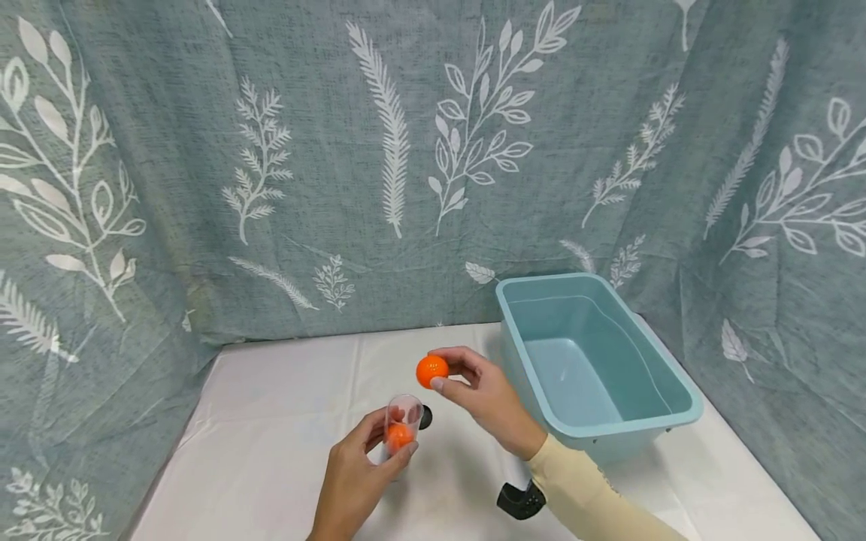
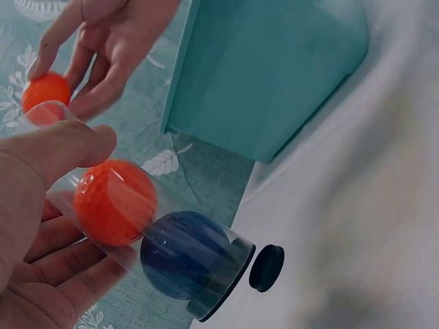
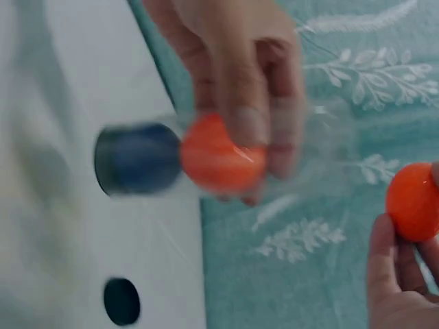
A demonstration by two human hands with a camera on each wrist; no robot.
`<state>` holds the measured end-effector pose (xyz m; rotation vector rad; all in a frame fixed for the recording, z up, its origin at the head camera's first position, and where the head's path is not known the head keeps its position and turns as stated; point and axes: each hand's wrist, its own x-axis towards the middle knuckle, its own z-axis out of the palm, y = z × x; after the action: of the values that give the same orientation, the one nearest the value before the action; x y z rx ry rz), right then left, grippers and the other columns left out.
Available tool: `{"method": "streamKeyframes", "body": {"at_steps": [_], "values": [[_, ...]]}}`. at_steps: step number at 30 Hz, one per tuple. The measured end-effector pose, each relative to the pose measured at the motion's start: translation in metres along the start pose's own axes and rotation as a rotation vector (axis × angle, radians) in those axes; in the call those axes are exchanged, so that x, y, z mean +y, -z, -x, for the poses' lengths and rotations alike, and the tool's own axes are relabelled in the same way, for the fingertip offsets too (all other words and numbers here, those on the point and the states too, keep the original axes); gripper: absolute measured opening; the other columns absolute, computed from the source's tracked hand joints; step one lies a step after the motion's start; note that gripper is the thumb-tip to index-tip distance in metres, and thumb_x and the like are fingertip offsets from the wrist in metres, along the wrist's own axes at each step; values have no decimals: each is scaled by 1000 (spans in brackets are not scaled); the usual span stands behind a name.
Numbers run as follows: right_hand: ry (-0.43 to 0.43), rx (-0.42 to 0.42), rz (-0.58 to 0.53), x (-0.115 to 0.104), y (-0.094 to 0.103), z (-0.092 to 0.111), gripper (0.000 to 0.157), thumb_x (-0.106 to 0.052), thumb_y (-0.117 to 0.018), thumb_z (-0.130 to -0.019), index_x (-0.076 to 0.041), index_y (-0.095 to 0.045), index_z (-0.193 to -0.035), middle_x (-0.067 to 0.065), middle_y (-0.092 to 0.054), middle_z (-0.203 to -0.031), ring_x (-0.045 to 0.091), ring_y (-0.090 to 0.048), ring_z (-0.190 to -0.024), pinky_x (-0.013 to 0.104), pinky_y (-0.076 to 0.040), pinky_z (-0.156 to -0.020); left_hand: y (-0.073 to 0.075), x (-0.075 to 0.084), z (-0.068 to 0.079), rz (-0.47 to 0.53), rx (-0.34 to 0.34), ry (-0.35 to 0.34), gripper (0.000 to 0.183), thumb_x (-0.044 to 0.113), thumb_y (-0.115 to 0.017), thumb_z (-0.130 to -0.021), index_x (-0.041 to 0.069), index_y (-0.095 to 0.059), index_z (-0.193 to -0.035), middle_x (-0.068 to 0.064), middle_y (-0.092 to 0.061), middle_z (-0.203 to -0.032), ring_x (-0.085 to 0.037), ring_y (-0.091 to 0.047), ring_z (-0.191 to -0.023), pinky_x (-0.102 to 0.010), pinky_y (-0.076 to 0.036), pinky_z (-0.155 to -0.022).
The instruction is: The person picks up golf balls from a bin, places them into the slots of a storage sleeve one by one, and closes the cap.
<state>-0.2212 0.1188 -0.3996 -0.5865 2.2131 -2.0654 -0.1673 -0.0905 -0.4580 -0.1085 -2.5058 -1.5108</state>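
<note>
My left hand (image 1: 355,473) grips a clear plastic tube (image 1: 406,406) between thumb and fingers, its open end up. Inside the tube, an orange golf ball (image 2: 113,202) sits on top of a dark blue ball (image 2: 182,253) at the dark base. Above and to the right of the tube mouth, my right hand (image 1: 490,394) pinches a second orange golf ball (image 1: 431,370) in its fingertips. In the left wrist view this ball overlaps the tube's rim. A small round black cap (image 1: 425,417) lies on the table just beyond the tube.
A blue-green plastic tub (image 1: 575,432) stands on the right side of the white-covered table (image 1: 271,421), right beside my right forearm. A black curved device (image 1: 521,501) shows by the right sleeve. Grey-green leaf-patterned cloth (image 1: 325,188) hangs behind and at both sides.
</note>
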Motion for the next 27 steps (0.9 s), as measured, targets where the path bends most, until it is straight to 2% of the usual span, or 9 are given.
{"method": "streamKeyframes", "body": {"at_steps": [5, 9, 14, 18, 27], "values": [[30, -30, -92, 11, -20, 6, 41, -19, -73, -96, -10, -61, -134, 8, -60, -130, 26, -59, -118, 31, -52, -101, -2, 0, 2, 18, -2, -29, 52, 20, -89, -79, 12, -67, -125, 4, -71, -118, -15, -70, -105, -33, -56, -94], [49, -53, -114, 18, -30, 9, 40, -17, -72, -96, -11, -61, -134, 8, -60, -133, 27, -59, -121, 31, -51, -102, -1, 0, 3, 17, 8, -45, 52, 22, -89, -79, 12, -67, -125, 4, -71, -118, -15, -71, -103, -34, -57, -93], [81, -70, -115, 26, -36, 11, 40, -13, -71, -96, -10, -62, -135, 7, -59, -134, 27, -58, -122, 34, -52, -102, 0, -1, 2, 8, 20, -63, 52, 23, -90, -79, 12, -68, -124, 2, -72, -117, -14, -71, -101, -33, -58, -92], [108, -45, -109, 31, -40, 12, 40, -13, -73, -95, -8, -63, -133, 7, -60, -131, 27, -58, -122, 34, -49, -106, 2, -5, 2, 14, 34, -94, 51, 21, -90, -79, 10, -68, -123, 0, -72, -116, -15, -72, -100, -33, -59, -90], [130, -38, -94, 43, -50, 15, 37, -13, -73, -95, -18, -66, -131, 6, -61, -129, 25, -57, -121, 34, -47, -109, 5, -9, 1, 50, 32, -79, 51, 19, -90, -77, 14, -68, -123, 5, -71, -115, -11, -71, -102, -28, -57, -91]]}}
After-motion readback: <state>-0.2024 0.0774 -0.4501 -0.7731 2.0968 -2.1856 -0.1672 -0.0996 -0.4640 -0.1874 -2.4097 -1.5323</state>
